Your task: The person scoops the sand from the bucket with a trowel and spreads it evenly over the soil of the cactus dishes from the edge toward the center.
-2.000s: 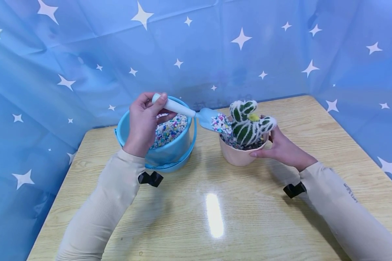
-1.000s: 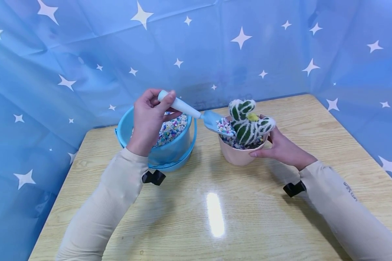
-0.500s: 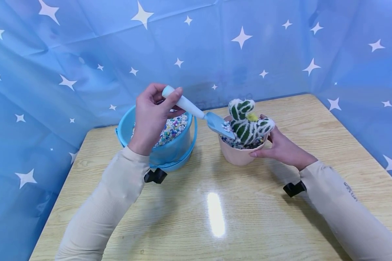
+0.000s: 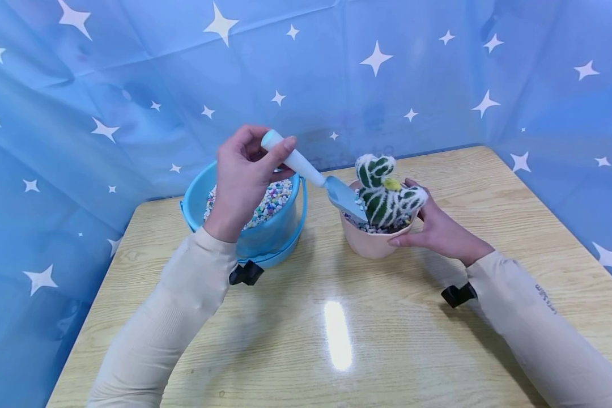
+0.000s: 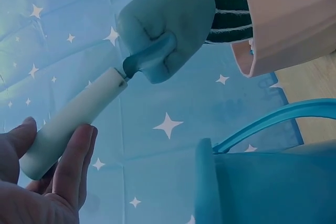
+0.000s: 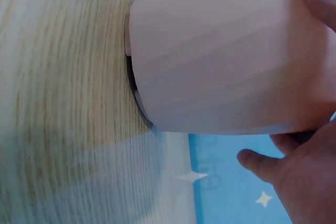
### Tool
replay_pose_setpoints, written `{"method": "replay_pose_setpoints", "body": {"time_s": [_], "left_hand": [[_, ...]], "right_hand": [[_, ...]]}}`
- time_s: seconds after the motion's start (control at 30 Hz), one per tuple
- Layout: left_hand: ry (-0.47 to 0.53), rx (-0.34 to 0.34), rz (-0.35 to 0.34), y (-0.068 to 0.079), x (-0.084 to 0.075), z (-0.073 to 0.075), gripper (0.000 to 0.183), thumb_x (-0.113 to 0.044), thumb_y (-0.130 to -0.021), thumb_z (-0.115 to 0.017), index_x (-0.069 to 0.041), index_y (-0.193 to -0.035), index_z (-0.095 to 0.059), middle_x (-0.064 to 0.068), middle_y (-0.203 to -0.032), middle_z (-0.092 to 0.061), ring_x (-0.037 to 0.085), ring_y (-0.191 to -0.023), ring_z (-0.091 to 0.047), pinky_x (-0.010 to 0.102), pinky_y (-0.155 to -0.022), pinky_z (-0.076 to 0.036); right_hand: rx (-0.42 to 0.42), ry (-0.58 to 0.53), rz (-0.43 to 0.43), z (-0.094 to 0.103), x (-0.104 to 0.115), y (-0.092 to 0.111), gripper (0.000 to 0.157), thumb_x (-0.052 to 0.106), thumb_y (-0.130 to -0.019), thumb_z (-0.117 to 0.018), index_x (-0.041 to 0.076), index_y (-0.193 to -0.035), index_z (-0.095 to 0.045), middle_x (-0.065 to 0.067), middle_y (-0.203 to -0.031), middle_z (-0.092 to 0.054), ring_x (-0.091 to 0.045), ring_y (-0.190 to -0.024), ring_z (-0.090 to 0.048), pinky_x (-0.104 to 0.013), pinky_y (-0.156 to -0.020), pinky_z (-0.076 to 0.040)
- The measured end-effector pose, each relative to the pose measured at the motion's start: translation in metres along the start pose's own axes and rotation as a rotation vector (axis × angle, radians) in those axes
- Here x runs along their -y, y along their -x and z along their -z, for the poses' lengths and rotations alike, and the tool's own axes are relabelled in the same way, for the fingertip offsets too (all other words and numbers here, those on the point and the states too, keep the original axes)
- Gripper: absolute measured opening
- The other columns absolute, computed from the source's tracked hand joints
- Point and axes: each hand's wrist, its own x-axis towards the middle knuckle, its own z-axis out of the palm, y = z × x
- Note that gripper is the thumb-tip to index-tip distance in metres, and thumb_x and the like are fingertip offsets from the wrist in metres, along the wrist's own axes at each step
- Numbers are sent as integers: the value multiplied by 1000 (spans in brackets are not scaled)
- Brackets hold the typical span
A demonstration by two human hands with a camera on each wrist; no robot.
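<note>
Blue trowel [image 4: 308,169] tilted into a pink cactus pot [image 4: 367,243]

Our left hand [image 4: 242,175] pinches the trowel's pale handle between thumb and fingers near the butt end, a narrow grip. We hold the blade [image 4: 340,197] sloping down to the right, its tip within the pot's left rim and just beside the furry green-and-white cactus [image 4: 382,207]. A few pebbles [image 4: 359,201] lie by the blade's far edge.

Our right hand [image 4: 441,229] grips the pot's right side, spread around the wall with the thumb on the near face; the right wrist view shows one finger standing away from it.

The pot stands upright on the wooden tabletop [image 4: 408,340], near its rear edge, where a starry blue backdrop [image 4: 306,68] hangs close behind. To its left, we see a blue bucket [image 4: 270,243] of multicoloured pebbles, its lowered handle [image 4: 304,212] reaching into the strip of wood between. Broad wood stretches in front of both.

Lettering [image 4: 545,299] on our right sleeve [image 4: 525,323] seems to read "Let's Slim"; faint marks low on the backdrop are illegible to us.
</note>
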Motion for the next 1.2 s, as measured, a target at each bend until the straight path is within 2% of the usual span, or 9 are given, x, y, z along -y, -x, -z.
{"method": "replay_pose_setpoints", "body": {"time_s": [0.13,0.3,0.43,0.53,0.73,0.9,0.97,1.1,1.2], "left_hand": [[-2,11,-5,0,-3,-3,24,-15,-88,-76,-1,-103,-63,19,-95,-67,32,-85,-67,42,-71,-63],[12,11,-21,1,-4,-2,23,-13,-88,-76,0,-102,-63,19,-93,-67,32,-84,-68,43,-70,-63],[28,5,-46,1,-3,4,20,-12,-89,-75,-1,-101,-64,19,-94,-68,31,-81,-68,43,-70,-63],[47,-24,-60,2,-4,12,18,-12,-90,-74,-3,-102,-64,19,-98,-68,31,-82,-69,44,-72,-62],[128,-143,-118,5,-13,43,17,-9,-91,-73,1,-103,-66,21,-96,-67,30,-83,-70,41,-73,-62],[156,-271,-187,9,-19,80,19,-4,-88,-74,6,-102,-66,20,-90,-67,28,-78,-72,39,-70,-63],[131,-313,-210,11,-22,95,21,-4,-87,-75,7,-103,-66,21,-90,-66,28,-77,-72,39,-70,-62],[9,-376,-219,12,-28,120,27,-8,-85,-78,6,-105,-68,21,-92,-65,26,-77,-71,35,-68,-61],[-169,-409,-198,11,-31,133,28,-12,-85,-79,1,-108,-71,18,-93,-66,24,-80,-69,29,-68,-61]], "right_hand": [[-10,13,12,-1,-1,-1,122,8,-77,-86,22,-158,4,-8,-158,2,-37,-142,-17,-62,-114,-20],[5,-1,42,1,-2,-1,121,4,-77,-85,23,-158,3,-5,-161,-4,-34,-143,-17,-62,-114,-18],[8,5,17,2,-2,-1,121,6,-77,-85,24,-158,3,-5,-162,-4,-35,-144,-15,-63,-114,-18],[19,10,5,3,-1,-1,121,8,-78,-85,25,-158,4,-4,-162,-1,-35,-144,-13,-63,-114,-18],[41,-26,63,7,-3,-4,115,0,-79,-82,26,-158,-2,2,-162,-5,-30,-144,-15,-62,-115,-16],[51,-15,33,8,-1,-6,116,3,-79,-83,25,-158,-1,0,-161,-2,-32,-144,-12,-64,-114,-16],[58,-12,24,8,-1,-6,117,3,-80,-83,25,-158,1,0,-162,0,-33,-145,-11,-64,-114,-15],[72,-34,7,10,1,-5,117,2,-80,-81,25,-158,3,0,-163,0,-32,-146,-9,-65,-115,-13],[64,-29,-13,10,2,-4,118,2,-79,-83,21,-158,3,-5,-163,0,-34,-145,-10,-65,-115,-12]]}}
